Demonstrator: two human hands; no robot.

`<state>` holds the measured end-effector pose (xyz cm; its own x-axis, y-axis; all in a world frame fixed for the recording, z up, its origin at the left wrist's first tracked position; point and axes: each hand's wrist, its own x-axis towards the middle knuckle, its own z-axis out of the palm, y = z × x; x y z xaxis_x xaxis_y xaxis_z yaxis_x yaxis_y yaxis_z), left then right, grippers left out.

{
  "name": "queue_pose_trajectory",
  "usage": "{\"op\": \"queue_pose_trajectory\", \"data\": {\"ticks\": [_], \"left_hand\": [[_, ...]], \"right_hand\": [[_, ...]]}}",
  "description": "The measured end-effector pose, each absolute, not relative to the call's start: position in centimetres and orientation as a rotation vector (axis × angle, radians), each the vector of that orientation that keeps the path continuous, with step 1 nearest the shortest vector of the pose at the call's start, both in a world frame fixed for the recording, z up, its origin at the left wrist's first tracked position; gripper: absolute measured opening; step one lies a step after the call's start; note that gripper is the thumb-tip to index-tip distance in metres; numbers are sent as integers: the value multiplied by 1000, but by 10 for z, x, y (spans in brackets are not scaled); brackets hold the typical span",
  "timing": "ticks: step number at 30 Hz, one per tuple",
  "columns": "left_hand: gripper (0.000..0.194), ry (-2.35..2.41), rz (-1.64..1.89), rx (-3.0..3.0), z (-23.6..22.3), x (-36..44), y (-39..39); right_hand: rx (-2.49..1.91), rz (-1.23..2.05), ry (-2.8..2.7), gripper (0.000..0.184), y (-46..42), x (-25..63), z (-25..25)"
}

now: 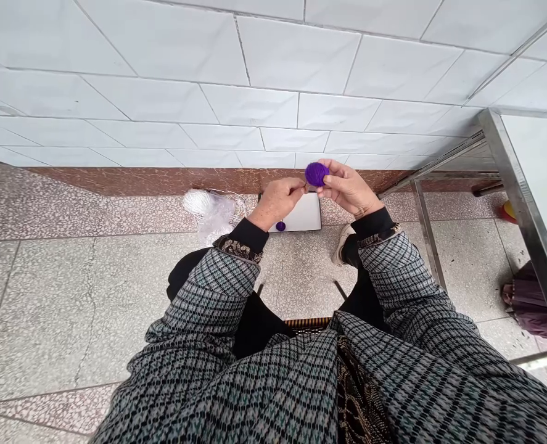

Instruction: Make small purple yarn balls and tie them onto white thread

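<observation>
A small purple yarn ball (316, 174) is pinched in the fingertips of my right hand (349, 190), held up in front of me above the floor. My left hand (277, 202) is closed just to the left of the ball, its fingertips pinched together near the ball's edge; any strand between them is too thin to see. Below my hands a white box (303, 214) lies on the floor by the wall, with a smaller purple ball (280, 226) on it. Both sleeves are grey checked.
A white yarn ball in a clear plastic bag (205, 206) lies on the floor left of the box. A metal table (527, 203) with steel legs stands at the right. A dark folded umbrella (530, 299) lies under it. White tiled wall ahead.
</observation>
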<state>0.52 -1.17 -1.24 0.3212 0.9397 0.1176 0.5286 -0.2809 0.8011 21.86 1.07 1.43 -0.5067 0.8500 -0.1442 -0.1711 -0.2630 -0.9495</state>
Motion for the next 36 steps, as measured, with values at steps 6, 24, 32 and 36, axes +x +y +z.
{"op": "queue_pose_trajectory", "data": {"ticks": [6,24,32,36], "left_hand": [[22,1063,694,2144,-17,13,-19],[20,1357,853,2011,-9,-5,-8],[23,1037,674,2142,-19,14,-18],[22,994,670,2213,-17,12,-19]], "right_hand": [[-1228,1506,-1273,40,19,211,1],[-911,1995,-1367,41,6,218,22],[-994,1685,-1165,49,17,213,7],[-1308,1453,-1332,33,17,208,1]]}}
